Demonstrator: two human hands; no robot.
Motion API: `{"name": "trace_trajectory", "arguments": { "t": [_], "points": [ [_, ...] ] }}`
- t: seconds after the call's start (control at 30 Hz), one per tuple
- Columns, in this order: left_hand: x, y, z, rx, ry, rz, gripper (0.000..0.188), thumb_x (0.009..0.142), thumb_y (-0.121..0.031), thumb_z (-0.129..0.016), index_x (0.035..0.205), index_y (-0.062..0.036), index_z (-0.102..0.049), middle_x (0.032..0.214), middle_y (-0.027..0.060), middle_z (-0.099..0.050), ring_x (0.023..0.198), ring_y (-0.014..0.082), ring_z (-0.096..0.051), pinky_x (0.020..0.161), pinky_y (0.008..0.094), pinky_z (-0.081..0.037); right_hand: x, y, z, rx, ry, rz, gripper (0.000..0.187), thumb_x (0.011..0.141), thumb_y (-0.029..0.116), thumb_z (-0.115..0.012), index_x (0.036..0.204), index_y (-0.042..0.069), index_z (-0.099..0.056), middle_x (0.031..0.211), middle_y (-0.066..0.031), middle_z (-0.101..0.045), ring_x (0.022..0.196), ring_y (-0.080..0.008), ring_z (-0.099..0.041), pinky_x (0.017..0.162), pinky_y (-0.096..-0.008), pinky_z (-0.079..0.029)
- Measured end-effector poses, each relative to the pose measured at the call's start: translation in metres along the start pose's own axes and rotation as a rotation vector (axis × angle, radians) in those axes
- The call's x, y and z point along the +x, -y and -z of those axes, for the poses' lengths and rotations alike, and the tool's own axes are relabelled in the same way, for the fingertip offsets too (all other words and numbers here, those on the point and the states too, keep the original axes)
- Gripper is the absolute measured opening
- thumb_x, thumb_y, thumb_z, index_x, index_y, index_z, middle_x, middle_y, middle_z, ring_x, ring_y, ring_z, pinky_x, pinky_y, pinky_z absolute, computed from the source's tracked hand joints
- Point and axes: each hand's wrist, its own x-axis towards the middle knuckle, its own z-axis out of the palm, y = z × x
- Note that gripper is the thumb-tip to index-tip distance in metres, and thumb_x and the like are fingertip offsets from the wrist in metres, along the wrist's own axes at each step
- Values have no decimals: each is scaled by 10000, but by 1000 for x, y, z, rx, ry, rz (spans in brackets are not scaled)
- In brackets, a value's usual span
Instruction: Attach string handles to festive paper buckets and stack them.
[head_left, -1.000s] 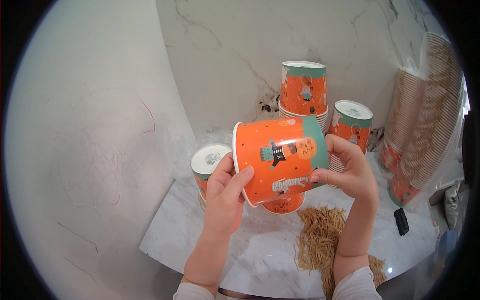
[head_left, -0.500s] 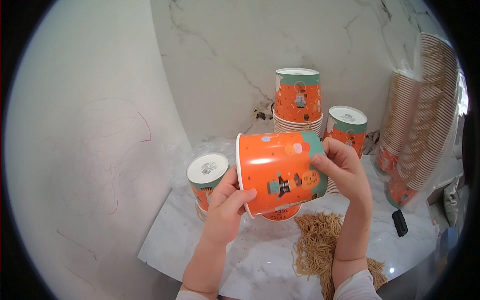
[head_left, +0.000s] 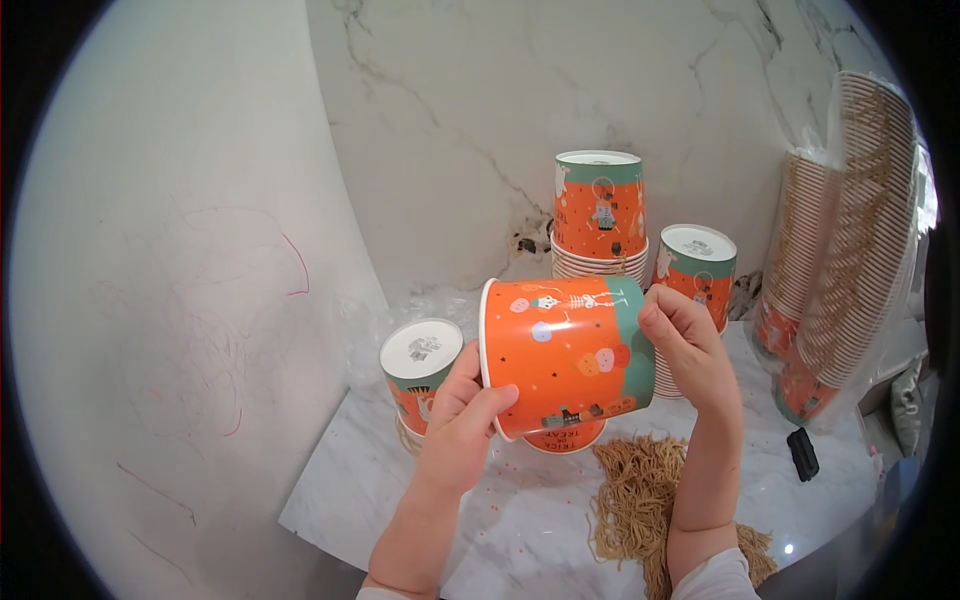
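An orange and green paper cup (head_left: pixel 560 350) lies sideways in the air between my hands, its white rim toward the left. My left hand (head_left: pixel 462 420) grips the rim, thumb on the outside. At the green base end my right hand (head_left: pixel 690 345) pinches the cup's edge. Below it, partly hidden, another orange cup (head_left: pixel 565 438) sits on the table. An upturned cup (head_left: pixel 420 350) stands left of my left hand. Tan yarn (head_left: pixel 640 490) lies in a loose bundle beside my right forearm.
Behind the held cup rise a tall stack of upturned cups (head_left: pixel 600 205) and a shorter stack (head_left: pixel 697 260). Long plastic-wrapped cup sleeves (head_left: pixel 860 230) lean at the right. A black clip-like object (head_left: pixel 802 454) lies on the marble table (head_left: pixel 350 500). Crumpled clear plastic (head_left: pixel 370 335) rests at the back left.
The held cup has turned about its length, so a printed skeleton now shows on top and other figures have rolled downward. Both hands keep hold of it.
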Motion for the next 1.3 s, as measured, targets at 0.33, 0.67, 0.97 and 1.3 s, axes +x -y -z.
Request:
{"name": "trace_trajectory", "arguments": {
  "t": [0.33, 0.67, 0.97, 1.3],
  "points": [
    [2, -5, 3, -70, 0, 4, 463, 943, -24, -513, 1402, 28, -485, 1284, 77, -630, 1165, 132, -610, 955, 297, -505, 1, -3, -1, 27, 46, -11, 213, 989, 206, -713, 930, 25, -617, 834, 76, -579, 769, -3, -483, 647, -196, -407],
    [2, -5, 3, -108, -40, -48, 472, 978, -22, -540, 1442, 20, -458, 1359, 102, -607, 1253, 179, -585, 1048, 365, -486, -2, 4, -4, -272, 226, 202, 208, 927, 173, -767, 894, 14, -638, 754, 42, -582, 708, -46, -505, 635, -241, -441],
    [-5, -1, 0, -32, 11, -46, 485, 953, -20, -569, 1428, 8, -475, 1328, 73, -629, 1217, 140, -591, 1040, 324, -464, -1, -1, -9, 32, -3, 4, 273, 1003, 236, -693, 856, 47, -563, 763, 63, -549, 686, -12, -483, 573, -206, -404],
    [-3, -6, 2, -19, -46, -126, 464, 925, 8, -507, 1384, 37, -445, 1303, 103, -606, 1168, 154, -619, 906, 312, -553, -5, 3, -10, -69, 29, 86, 202, 946, 156, -741, 883, 16, -610, 783, 51, -595, 713, -20, -505, 621, -209, -432]
  ]
}}
